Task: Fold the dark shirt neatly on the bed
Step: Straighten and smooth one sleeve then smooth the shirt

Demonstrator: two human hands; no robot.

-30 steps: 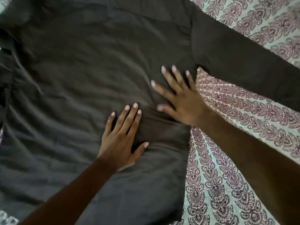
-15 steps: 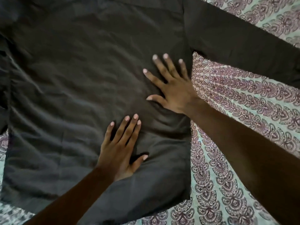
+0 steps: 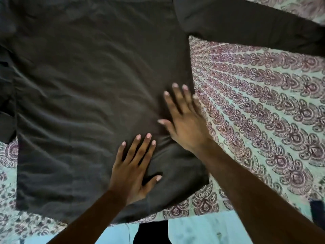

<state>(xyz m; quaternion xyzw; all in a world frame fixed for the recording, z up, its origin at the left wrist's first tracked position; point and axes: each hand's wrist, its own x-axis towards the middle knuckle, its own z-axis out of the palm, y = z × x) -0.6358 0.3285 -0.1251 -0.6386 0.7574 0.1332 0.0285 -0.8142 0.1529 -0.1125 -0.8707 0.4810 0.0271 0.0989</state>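
The dark shirt (image 3: pixel 91 88) lies spread flat on the bed, its body filling the left and middle of the view. One long sleeve (image 3: pixel 246 27) stretches to the upper right. My left hand (image 3: pixel 133 166) presses flat on the shirt near its lower hem, fingers straight and spread. My right hand (image 3: pixel 184 120) lies flat on the shirt's right edge, fingers straight, slightly blurred. Soft wrinkles run across the fabric to the left of both hands.
The bed carries a pale green bedsheet (image 3: pixel 263 111) with a maroon paisley print, bare to the right of the shirt. The bed's near edge (image 3: pixel 193 215) runs along the bottom, with light blue floor (image 3: pixel 202 231) below it. A dark object (image 3: pixel 316 212) sits at the lower right.
The view has pulled back, so the shirt's lower hem and the bed edge now show. My right hand has slid down along the shirt's right edge toward my left hand, which stays pressed flat.
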